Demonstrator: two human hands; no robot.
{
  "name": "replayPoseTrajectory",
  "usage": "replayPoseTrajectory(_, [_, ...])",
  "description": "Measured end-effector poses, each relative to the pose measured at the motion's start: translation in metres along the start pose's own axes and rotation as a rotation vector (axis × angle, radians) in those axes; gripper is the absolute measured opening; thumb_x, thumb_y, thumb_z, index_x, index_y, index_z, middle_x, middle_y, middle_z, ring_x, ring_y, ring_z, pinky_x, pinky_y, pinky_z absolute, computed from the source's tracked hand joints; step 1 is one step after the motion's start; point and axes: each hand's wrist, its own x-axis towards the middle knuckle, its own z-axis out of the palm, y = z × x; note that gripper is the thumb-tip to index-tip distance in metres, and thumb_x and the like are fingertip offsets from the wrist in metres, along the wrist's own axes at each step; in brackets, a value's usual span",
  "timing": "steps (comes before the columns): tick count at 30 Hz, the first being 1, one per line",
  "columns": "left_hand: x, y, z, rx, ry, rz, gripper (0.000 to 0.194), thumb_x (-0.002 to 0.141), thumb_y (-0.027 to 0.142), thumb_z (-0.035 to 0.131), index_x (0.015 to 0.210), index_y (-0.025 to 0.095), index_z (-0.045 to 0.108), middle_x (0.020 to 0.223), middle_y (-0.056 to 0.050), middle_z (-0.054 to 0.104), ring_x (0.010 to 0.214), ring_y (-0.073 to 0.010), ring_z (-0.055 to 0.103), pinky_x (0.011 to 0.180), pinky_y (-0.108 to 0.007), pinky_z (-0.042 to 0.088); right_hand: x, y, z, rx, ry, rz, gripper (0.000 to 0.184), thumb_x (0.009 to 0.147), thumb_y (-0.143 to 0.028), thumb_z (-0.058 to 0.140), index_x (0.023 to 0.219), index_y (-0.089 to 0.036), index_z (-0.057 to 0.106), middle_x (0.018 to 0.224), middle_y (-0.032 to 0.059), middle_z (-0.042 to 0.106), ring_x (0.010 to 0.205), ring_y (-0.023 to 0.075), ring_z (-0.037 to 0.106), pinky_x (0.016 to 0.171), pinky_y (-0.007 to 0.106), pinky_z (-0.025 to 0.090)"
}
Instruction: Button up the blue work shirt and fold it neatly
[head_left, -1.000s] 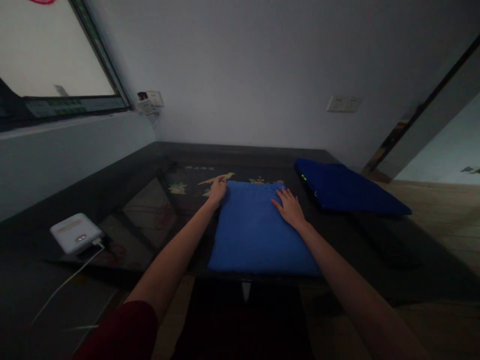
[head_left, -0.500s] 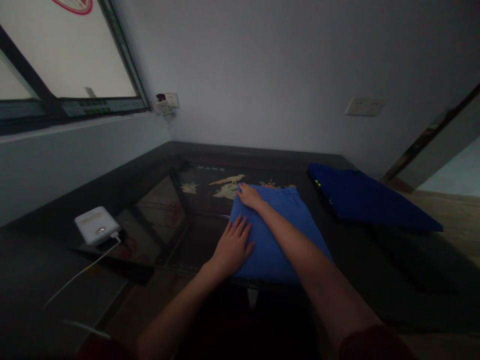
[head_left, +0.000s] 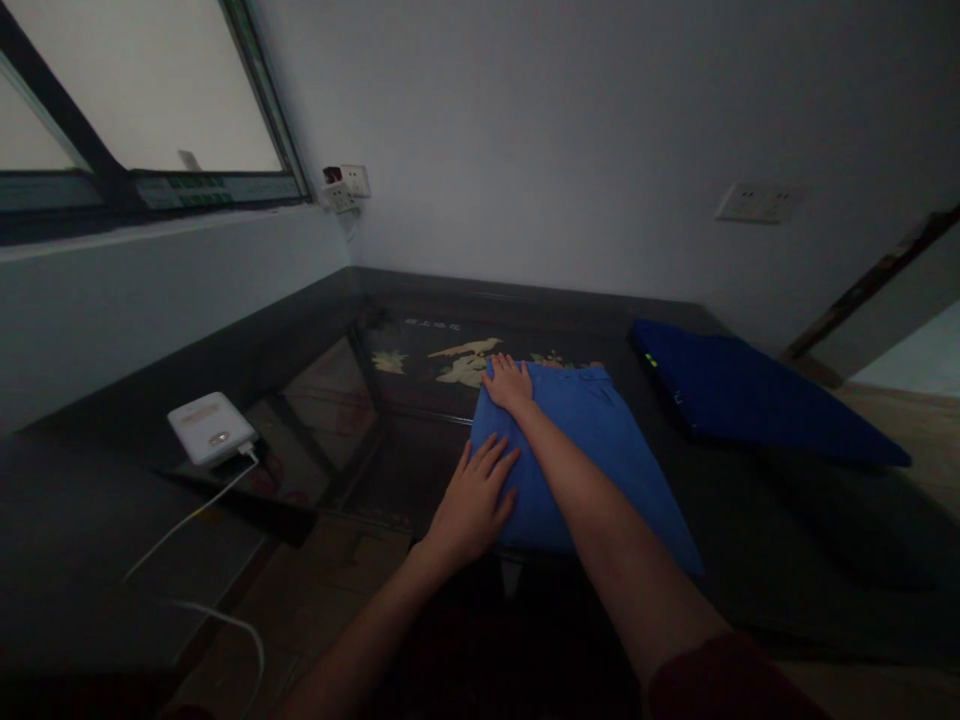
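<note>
A folded blue cloth (head_left: pixel 600 440) lies flat on a dark glass-topped table (head_left: pixel 420 330) with a painted bird pattern. My left hand (head_left: pixel 474 495) rests flat on the cloth's near left edge, fingers spread. My right hand (head_left: pixel 510 384) reaches across to the cloth's far left corner and lies flat on it, fingers stretched out. Neither hand holds anything.
A dark blue flat case or laptop (head_left: pixel 750 400) with small green lights lies to the right on the table. A white power bank (head_left: pixel 210 428) with a white cable sits at the left. Wall sockets (head_left: pixel 345 186) are at the back left, below a window.
My left hand pulled back from the far left corner to the near left edge. My right hand crossed from the far right corner to the far left. The cloth now looks narrower.
</note>
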Motion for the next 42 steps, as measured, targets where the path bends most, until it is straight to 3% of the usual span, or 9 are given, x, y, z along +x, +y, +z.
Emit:
replayPoseTrajectory(3, [-0.010,-0.016,-0.022,-0.256,0.142,-0.128,0.040,0.093,0.023,0.033,0.131,0.020,0.045,0.137,-0.008,0.049,0.128,-0.0170,0.044,0.107,-0.037,0.038,0.000,0.001,0.002,0.008,0.021,-0.002,0.059,0.095,-0.041,0.023,0.145,-0.011,0.027,0.151,0.0128,0.028,0.139,0.0247,0.020,0.112,0.045,0.007])
replayPoseTrajectory(6, [-0.029,-0.034,-0.044,-0.277,0.290,-0.286,0.033,0.091,0.025,0.036,0.118,0.020,0.054,0.120,-0.008,0.061,0.112,-0.0186,0.056,0.095,-0.035,0.046,0.001,0.003,0.004,0.015,0.038,-0.010,0.058,0.095,-0.041,0.023,0.144,-0.011,0.029,0.150,0.0128,0.030,0.138,0.0246,0.022,0.112,0.046,0.007])
replayPoseTrajectory(9, [-0.051,-0.038,-0.052,-0.184,0.222,-0.342,0.027,0.087,0.026,0.044,0.109,0.022,0.059,0.104,-0.006,0.066,0.098,-0.0213,0.060,0.088,-0.039,0.047,0.002,0.004,0.005,0.028,0.058,-0.012,0.057,0.095,-0.041,0.024,0.143,-0.010,0.030,0.150,0.0131,0.031,0.138,0.0248,0.023,0.111,0.046,0.008])
replayPoseTrajectory(13, [-0.066,-0.022,-0.043,-0.248,0.067,-0.372,0.031,0.084,0.025,0.050,0.113,0.025,0.057,0.095,-0.002,0.067,0.089,-0.0203,0.061,0.087,-0.041,0.044,0.004,0.005,0.006,0.037,0.057,-0.013,0.058,0.095,-0.041,0.026,0.143,-0.010,0.031,0.149,0.0134,0.032,0.137,0.0247,0.024,0.111,0.046,0.009])
replayPoseTrajectory(26, [-0.070,-0.008,-0.038,-0.617,-0.002,-0.418,0.043,0.080,0.021,0.059,0.122,0.024,0.056,0.093,-0.002,0.062,0.092,-0.0175,0.057,0.088,-0.032,0.041,0.005,0.005,0.006,0.024,0.093,0.015,0.055,0.094,-0.041,0.031,0.140,-0.013,0.038,0.146,0.0110,0.039,0.134,0.0232,0.031,0.111,0.044,0.015])
replayPoseTrajectory(32, [-0.064,-0.004,-0.039,-0.672,0.011,-0.220,0.041,0.087,0.020,0.053,0.128,0.026,0.050,0.110,-0.006,0.057,0.102,-0.0183,0.053,0.093,-0.033,0.041,0.007,0.006,0.008,0.028,0.107,0.014,0.055,0.093,-0.042,0.033,0.140,-0.013,0.038,0.145,0.0105,0.039,0.134,0.0234,0.032,0.111,0.045,0.015])
replayPoseTrajectory(36, [-0.049,-0.012,-0.036,-0.504,0.051,-0.095,0.042,0.088,0.018,0.050,0.129,0.028,0.050,0.107,-0.006,0.058,0.100,-0.0194,0.053,0.089,-0.034,0.041,0.007,0.006,0.008,0.031,0.107,0.011,0.056,0.093,-0.043,0.033,0.140,-0.013,0.039,0.145,0.0105,0.040,0.134,0.0238,0.032,0.111,0.045,0.015])
replayPoseTrajectory(39, [-0.044,-0.021,-0.032,-0.378,0.119,-0.141,0.041,0.082,0.016,0.058,0.122,0.027,0.054,0.097,-0.004,0.061,0.093,-0.0196,0.055,0.088,-0.035,0.039,0.007,0.006,0.009,0.031,0.108,0.012,0.055,0.093,-0.043,0.032,0.140,-0.013,0.039,0.145,0.0108,0.040,0.134,0.0237,0.032,0.111,0.045,0.015])
replayPoseTrajectory(42, [-0.050,-0.025,-0.027,-0.437,0.177,-0.263,0.042,0.078,0.017,0.064,0.118,0.023,0.053,0.085,-0.001,0.064,0.087,-0.0189,0.058,0.085,-0.034,0.040,0.008,0.006,0.009,0.030,0.103,0.013,0.055,0.094,-0.043,0.031,0.140,-0.013,0.038,0.145,0.0106,0.040,0.134,0.0234,0.032,0.111,0.045,0.015])
